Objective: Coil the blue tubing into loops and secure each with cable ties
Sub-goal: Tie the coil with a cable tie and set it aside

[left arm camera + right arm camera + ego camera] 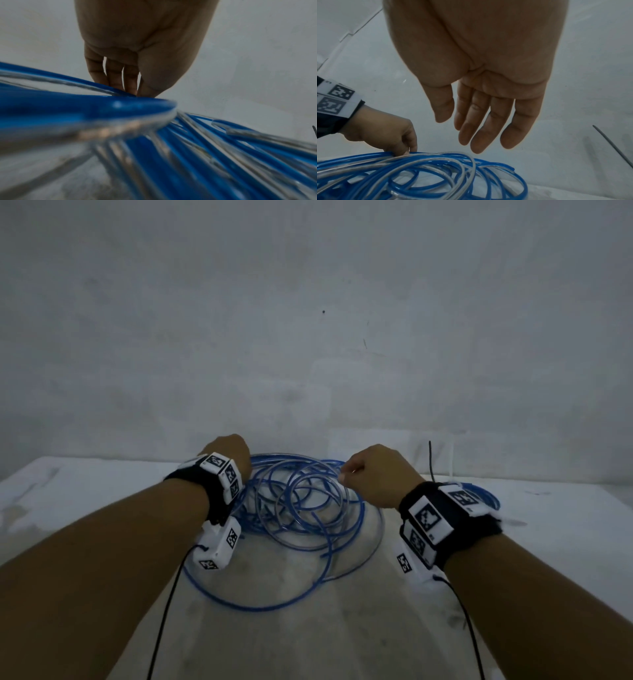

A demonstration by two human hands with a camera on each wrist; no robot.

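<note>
The blue plastic tubing (301, 508), mixed with clear strands, lies in a loose, sprawling heap of overlapping rings on the white counter (102, 508), in the middle between the two arms. The rings differ in width and splay out, one wide turn spilling toward the near edge, so the coil looks only roughly gathered and not yet drawn into a tidy bundle. No tie can be seen round this heap in any view.

The left hand (385, 135) is at the far left rim of the heap, its fingers (130, 81) bent down and pinching several strands together there. The right hand (479, 81) hangs above the far right side of the heap; in the right wrist view its fingers are loose and nearly straight, grasping nothing, though the head view shows it less plainly.

A thin black cable tie (432, 460) stands to the far right, apart from both hands. Behind the right wrist, more blue tubing (486, 494) lies on the counter; whether it is a finished, tied coil I cannot tell.

As a judgement, the work is in the gathering stage: the turns need evening up and holding tight, and tying is left to do.
</note>
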